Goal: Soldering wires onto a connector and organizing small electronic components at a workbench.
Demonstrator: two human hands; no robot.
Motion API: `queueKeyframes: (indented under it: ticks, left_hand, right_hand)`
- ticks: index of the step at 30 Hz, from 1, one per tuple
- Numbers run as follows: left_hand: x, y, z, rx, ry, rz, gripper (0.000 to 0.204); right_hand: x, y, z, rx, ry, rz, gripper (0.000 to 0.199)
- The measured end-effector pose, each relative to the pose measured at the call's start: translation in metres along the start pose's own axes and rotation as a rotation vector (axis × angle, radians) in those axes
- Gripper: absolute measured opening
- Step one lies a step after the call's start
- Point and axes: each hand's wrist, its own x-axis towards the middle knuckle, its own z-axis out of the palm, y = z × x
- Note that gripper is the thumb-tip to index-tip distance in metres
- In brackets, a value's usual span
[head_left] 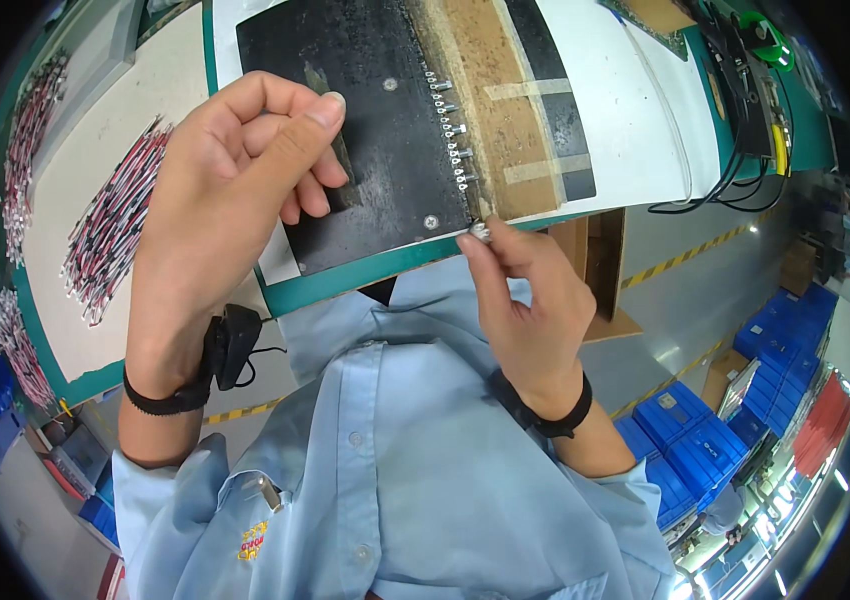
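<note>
Seating metal pins along the black plate [365, 130]. My right hand [530, 300], fingers pinched shut on a small metal pin [478, 231], holds it at the counter's [345, 285] near edge, below the pin row [450, 130]; next, I judge, careful alignment. My left hand [220, 190] curls loosely, thumb resting on the plate, gripping nothing.

A single fisheye camera worn on the person's head is looking steeply down, close over the chest of a blue shirt [415, 470] and both hands, facing the near edge of a workbench [365, 280]; edges are bending toward the dark round rim, and floor is showing far below at right
</note>
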Motion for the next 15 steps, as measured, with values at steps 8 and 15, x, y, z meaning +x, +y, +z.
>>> queueKeyframes:
  ticks: [8,15]
  left_hand:
    - [-0.003,0.004,0.004,0.04,-0.015,-0.083,0.02]
    - [-0.048,0.057,-0.012,0.224,0.196,-0.028,0.024]
  right_hand:
    - [0.0,0.0,0.001,-0.018,0.008,-0.02,0.025]
    - [0.0,-0.007,0.002,-0.054,-0.05,0.014,0.032]
